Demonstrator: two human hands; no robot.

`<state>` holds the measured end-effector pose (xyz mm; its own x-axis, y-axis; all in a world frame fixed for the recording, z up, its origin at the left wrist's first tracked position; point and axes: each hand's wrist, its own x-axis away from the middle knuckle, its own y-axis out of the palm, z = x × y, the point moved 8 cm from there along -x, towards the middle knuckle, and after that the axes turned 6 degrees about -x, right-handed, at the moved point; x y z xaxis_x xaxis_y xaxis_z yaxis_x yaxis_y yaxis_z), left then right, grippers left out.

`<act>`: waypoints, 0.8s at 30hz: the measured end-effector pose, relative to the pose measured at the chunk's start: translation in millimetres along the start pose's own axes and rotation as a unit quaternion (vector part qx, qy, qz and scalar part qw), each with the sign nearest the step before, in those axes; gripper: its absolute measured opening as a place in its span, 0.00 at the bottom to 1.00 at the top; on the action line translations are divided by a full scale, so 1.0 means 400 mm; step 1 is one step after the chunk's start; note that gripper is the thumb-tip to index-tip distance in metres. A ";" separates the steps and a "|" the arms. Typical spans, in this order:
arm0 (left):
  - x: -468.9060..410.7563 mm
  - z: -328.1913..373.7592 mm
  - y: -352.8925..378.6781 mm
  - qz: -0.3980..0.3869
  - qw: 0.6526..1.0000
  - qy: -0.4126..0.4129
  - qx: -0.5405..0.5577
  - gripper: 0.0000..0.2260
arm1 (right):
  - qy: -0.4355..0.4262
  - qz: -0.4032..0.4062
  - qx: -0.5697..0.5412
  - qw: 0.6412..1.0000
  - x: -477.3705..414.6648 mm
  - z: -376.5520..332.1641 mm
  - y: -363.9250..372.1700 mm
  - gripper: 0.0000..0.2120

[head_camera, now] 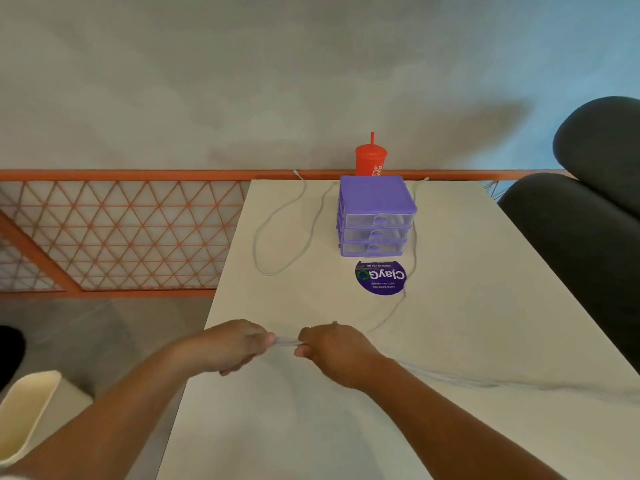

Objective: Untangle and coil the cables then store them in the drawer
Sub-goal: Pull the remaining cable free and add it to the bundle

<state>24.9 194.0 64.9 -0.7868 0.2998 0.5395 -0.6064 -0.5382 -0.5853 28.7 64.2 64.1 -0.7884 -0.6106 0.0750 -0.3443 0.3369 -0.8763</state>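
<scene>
On the white table [450, 341] stands a purple three-drawer mini chest [377, 216] with all drawers closed. A white cable [277, 220] loops on the table to the left of the chest. Another white cable [398, 306] runs past the chest's right side, over the round sticker, toward my hands. My left hand [235, 344] and my right hand [332, 351] are close together near the table's front left, each pinching a short taut stretch of white cable [285, 341] between them. More cable trails off, blurred, to the right behind my right forearm.
A red cup with a straw [370, 159] stands behind the chest at the table's far edge. A round purple sticker [380, 277] lies in front of the chest. An orange railing [121, 233] is on the left, dark chairs [588, 202] on the right, a cream chair [27, 410] at bottom left.
</scene>
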 end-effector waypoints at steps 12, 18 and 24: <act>-0.106 -0.059 0.174 0.098 0.797 0.118 -0.584 0.05 | 0.109 -0.116 0.069 0.985 0.004 0.087 0.263 0.18; -0.127 -0.063 0.189 0.226 0.860 0.054 -0.454 0.16 | 0.173 -0.127 0.040 0.976 -0.023 0.126 0.266 0.17; -0.121 -0.064 0.221 0.180 0.826 -0.152 -0.512 0.16 | 0.201 -0.101 0.025 0.974 -0.018 0.125 0.274 0.15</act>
<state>6.4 151.9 -28.4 -0.9667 -0.0297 0.2544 -0.2405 0.4461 -0.8620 22.2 69.8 -56.2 -0.8466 -0.3273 0.4197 -0.4957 0.1981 -0.8456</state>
